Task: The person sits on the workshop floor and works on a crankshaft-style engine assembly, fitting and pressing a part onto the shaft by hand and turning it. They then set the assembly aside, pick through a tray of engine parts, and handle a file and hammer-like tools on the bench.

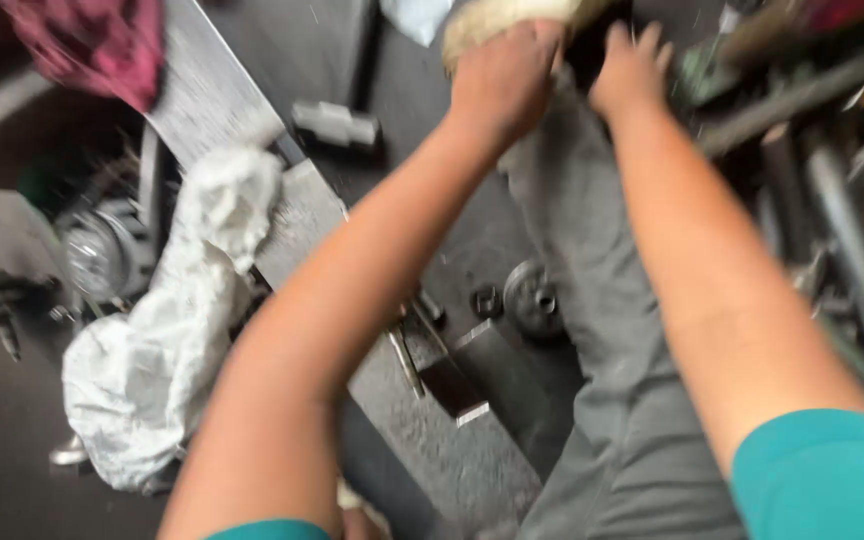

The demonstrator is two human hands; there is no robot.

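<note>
Both forearms reach out; left hand (504, 75) fingers grip tan object (482, 22) (blurred), right hand (630, 70) fingers spread.

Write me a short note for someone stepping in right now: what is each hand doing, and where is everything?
Left hand: closed over a pale tan rounded object at the top of the view; the picture is blurred, so what it is stays unclear.
Right hand: fingers spread, resting on something dark beside that object; its grip cannot be made out.
Nearby: white crumpled cloth on the left, small dark metal block in the middle, round metal part just above it, metal bars piled at right.
Done and left: cannot be judged from this blurred view.
</note>
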